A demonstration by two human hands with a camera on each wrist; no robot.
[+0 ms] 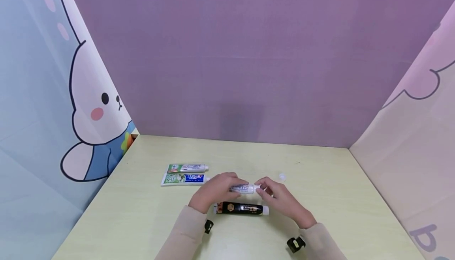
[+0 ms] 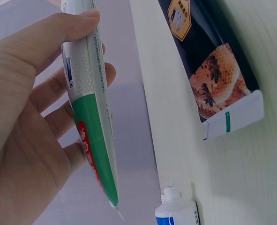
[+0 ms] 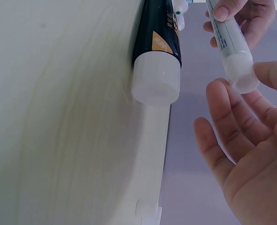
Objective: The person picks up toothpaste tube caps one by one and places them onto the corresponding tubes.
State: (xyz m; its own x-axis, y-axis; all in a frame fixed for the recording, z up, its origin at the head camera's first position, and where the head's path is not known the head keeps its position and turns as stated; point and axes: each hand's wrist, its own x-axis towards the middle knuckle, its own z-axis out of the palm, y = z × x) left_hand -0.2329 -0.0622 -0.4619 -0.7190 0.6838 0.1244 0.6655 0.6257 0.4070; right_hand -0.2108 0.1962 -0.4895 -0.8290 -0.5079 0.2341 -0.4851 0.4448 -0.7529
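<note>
A white and green toothpaste tube (image 2: pixel 84 70) is gripped by my left hand (image 1: pixel 222 189), thumb on one side and fingers behind. Its white cap (image 3: pixel 243 77) lies between the thumb and fingertips of my right hand (image 3: pixel 250 140), which pinches it; the other fingers are spread loosely. In the head view my right hand (image 1: pixel 281 199) is at the tube's right end. Just nearer than the held tube, a black toothpaste tube (image 1: pixel 241 208) with a white cap (image 3: pixel 156 77) lies on the table. The held tube's middle is partly hidden by my left fingers.
Left of my hands, a blue and green toothpaste tube (image 1: pixel 185 178) and a slimmer green and white one (image 1: pixel 186 168) lie side by side. An uncapped nozzle (image 2: pixel 171 193) shows in the left wrist view. A loose white cap (image 1: pixel 282 177) rests on the table behind my right hand.
</note>
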